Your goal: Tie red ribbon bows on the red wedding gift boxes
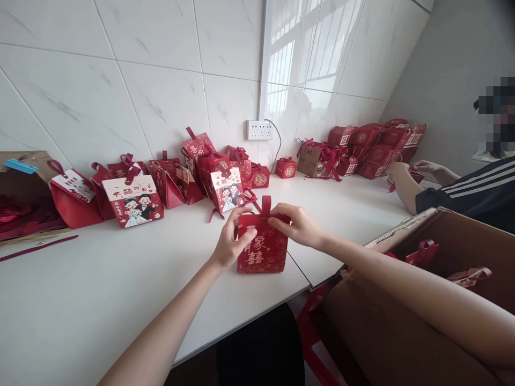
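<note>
Left hand [229, 242] grips the red double-happiness favor box [263, 254] by its upper left side, right hand [298, 224] pinches its top edge beside the ribbon loop [266, 206], box upright on the white table [132, 279] near the front edge, left of the open cardboard carton [382, 332].

Free tabletop [156, 284] L of held bx [263, 254], carton [374, 327] R (in way), bxs [139, 202] behind
</note>
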Tool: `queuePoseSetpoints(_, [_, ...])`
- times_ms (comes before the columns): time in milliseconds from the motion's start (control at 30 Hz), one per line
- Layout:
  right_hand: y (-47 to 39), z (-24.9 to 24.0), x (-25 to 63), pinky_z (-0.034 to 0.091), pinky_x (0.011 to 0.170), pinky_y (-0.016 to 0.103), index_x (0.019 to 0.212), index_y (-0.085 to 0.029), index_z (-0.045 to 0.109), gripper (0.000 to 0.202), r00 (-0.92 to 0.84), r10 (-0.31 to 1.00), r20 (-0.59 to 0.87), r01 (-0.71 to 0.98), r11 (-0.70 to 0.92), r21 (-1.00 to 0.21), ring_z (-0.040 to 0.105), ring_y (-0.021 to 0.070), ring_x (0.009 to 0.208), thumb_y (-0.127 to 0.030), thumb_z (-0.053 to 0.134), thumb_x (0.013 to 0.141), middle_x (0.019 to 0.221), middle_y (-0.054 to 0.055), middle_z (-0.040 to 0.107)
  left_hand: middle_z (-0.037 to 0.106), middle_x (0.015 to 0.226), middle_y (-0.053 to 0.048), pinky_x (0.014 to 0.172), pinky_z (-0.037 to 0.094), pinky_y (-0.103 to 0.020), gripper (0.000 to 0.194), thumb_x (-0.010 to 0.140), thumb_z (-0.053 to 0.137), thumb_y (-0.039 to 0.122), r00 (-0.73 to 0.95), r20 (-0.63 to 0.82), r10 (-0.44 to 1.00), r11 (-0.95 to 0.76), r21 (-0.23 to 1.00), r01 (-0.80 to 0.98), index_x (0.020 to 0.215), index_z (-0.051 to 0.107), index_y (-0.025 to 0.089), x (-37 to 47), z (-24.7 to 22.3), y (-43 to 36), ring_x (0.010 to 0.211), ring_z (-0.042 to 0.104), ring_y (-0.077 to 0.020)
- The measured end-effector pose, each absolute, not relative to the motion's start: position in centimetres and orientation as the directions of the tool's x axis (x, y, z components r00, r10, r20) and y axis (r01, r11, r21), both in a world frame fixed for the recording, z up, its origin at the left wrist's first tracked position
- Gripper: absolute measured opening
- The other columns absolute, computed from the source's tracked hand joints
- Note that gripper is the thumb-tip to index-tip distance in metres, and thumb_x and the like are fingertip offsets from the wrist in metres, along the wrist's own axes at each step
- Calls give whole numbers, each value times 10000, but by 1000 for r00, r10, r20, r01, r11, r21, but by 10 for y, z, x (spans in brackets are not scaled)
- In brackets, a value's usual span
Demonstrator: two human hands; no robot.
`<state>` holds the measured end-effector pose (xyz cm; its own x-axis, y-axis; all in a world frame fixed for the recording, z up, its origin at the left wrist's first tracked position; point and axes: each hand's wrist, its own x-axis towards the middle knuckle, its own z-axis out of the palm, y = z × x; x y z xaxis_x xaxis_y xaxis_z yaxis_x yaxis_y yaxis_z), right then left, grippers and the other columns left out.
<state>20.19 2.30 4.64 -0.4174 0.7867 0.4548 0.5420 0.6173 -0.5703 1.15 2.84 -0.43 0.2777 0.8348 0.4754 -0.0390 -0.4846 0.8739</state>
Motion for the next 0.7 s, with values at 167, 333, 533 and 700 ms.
queuePoseSetpoints(167, [32,49,213,424,594,249,777,-178,564,224,-6,889,459,280,442,-852,516,129,641,-397,516,788,700,-5,573,595,1120,-94,827,517,-376,635,692,689,347,346,372,861,-359,928,-102,1224,363,230,8,-16,35,1005,607,-230])
queuePoseSetpoints(333, [41,49,219,488,701,299,786,-214,548,238,44,907,418,-109,421,-901,579,158,768,-445,587,742,781,1,605,555,1169,-119,876,489,-402,641,686,695,381,59,617,784,-619,785,17,1214,369,221,17,-10,27,1060,572,-244])
queuePoseSetpoints(533, [41,51,213,495,826,336,891,-232,573,225,-34,947,319,-268,299,-916,605,160,894,-307,661,698,960,19,631,540,1170,-120,906,447,-443,850,577,791,424,57,971,234,-929,206,307,1275,333,268,9,-6,24,1095,537,-288])
queuePoseSetpoints(700, [40,47,214,540,664,232,762,-174,590,121,-127,988,83,-252,49,-966,604,96,654,-288,612,795,743,4,618,540,1150,-148,821,494,-387,720,722,637,528,74,976,205,-931,171,321,1306,348,222,7,-2,22,1036,568,-277])
